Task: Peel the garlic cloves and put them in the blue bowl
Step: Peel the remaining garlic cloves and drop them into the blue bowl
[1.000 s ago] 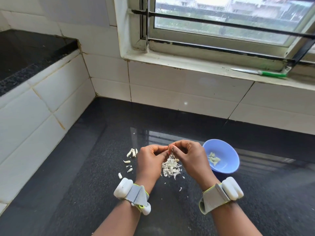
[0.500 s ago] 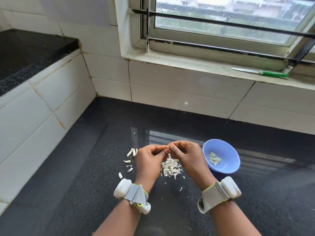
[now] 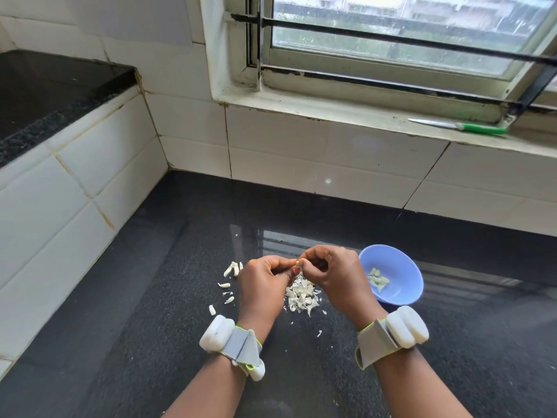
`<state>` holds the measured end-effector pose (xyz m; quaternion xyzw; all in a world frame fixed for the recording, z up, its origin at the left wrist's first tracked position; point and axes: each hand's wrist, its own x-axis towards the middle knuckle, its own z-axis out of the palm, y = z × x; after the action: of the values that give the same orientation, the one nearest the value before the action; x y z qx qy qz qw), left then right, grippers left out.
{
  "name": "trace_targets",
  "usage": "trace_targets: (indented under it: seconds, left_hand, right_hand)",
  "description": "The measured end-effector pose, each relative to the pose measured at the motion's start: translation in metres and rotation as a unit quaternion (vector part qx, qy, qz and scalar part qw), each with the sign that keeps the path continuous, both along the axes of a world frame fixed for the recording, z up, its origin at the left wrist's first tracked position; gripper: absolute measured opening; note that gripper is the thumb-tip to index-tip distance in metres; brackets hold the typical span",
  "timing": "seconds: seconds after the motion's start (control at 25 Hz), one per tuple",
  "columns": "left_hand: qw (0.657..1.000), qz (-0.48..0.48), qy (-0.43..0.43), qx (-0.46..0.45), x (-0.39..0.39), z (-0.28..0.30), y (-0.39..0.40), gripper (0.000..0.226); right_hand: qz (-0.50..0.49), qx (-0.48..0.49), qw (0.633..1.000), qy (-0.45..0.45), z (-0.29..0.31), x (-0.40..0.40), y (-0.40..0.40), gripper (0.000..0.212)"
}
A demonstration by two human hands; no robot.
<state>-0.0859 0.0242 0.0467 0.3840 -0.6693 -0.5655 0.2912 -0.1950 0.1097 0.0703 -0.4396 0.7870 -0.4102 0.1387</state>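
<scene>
Table point(image 3: 301, 206) of dark stone fills my view. I count one blue bowl point(image 3: 404, 267) at right, a few peeled cloves point(image 3: 377, 279) inside. My two hands, left hand point(image 3: 262, 285) and right hand point(image 3: 334, 279), meet fingertip to fingertip, pinching one garlic clove point(image 3: 297, 262) above one heap of skins point(image 3: 301, 295). About six unpeeled cloves point(image 3: 232, 268) lie left. One green-handled knife point(image 3: 461, 127) sits on the windowsill.

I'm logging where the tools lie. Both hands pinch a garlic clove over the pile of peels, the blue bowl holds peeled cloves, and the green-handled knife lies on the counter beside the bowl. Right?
Not quite. The head view shows the green-handled knife on the window sill, far from the blue bowl. The rest holds.
</scene>
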Motion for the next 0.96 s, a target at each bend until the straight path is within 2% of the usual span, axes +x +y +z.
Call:
trace_targets:
  seconds: [0.12,0.24,0.36,0.44,0.52,0.64,0.68,0.76,0.8,0.88,0.96]
  left_hand:
    - [1.0,-0.006,0.001,-0.012,0.0,-0.001,-0.001,0.011]
    - [1.0,-0.011,0.02,0.009,0.001,0.0,-0.001,0.015]
    - [0.993,0.006,0.075,0.091,0.0,0.003,0.002,0.017]
    - [0.981,0.018,0.116,0.154,0.0,0.006,0.005,0.013]
    - [0.968,0.015,0.15,0.202,0.001,0.008,0.006,0.016]
    - [0.951,0.002,0.172,0.256,0.002,0.011,0.004,0.016]
    - [0.947,0.003,0.173,0.27,0.002,0.011,0.004,0.014]
    - [0.941,0.016,0.172,0.29,0.001,0.012,0.004,0.012]
    - [0.939,0.024,0.171,0.296,0.0,0.012,0.004,0.011]
    - [0.936,0.036,0.173,0.304,-0.002,0.011,0.005,0.011]
    - [0.934,0.043,0.171,0.31,-0.004,0.01,0.006,0.01]
  right_hand:
    - [-0.003,0.015,1.0,-0.004,0.0,0.0,-0.001,0.02]
    - [-0.017,0.016,0.997,-0.073,-0.005,0.001,-0.002,0.019]
    - [-0.041,-0.011,0.984,-0.175,-0.016,0.002,-0.002,0.02]
    - [-0.069,-0.015,0.976,-0.206,-0.023,0.001,-0.001,0.022]
    - [-0.097,0.013,0.978,-0.183,-0.028,0.001,0.001,0.02]
    - [-0.069,0.099,0.991,-0.061,-0.028,0.001,0.006,0.012]
    - [-0.048,0.118,0.991,-0.028,-0.028,0.001,0.006,0.02]
    - [-0.036,0.116,0.993,-0.004,-0.026,0.001,0.007,0.029]
    - [-0.05,0.094,0.994,-0.012,-0.023,0.002,0.006,0.023]
    - [-0.088,0.017,0.991,-0.104,-0.019,0.004,0.004,0.003]
    - [-0.082,-0.052,0.97,-0.222,-0.015,0.007,0.002,0.005]
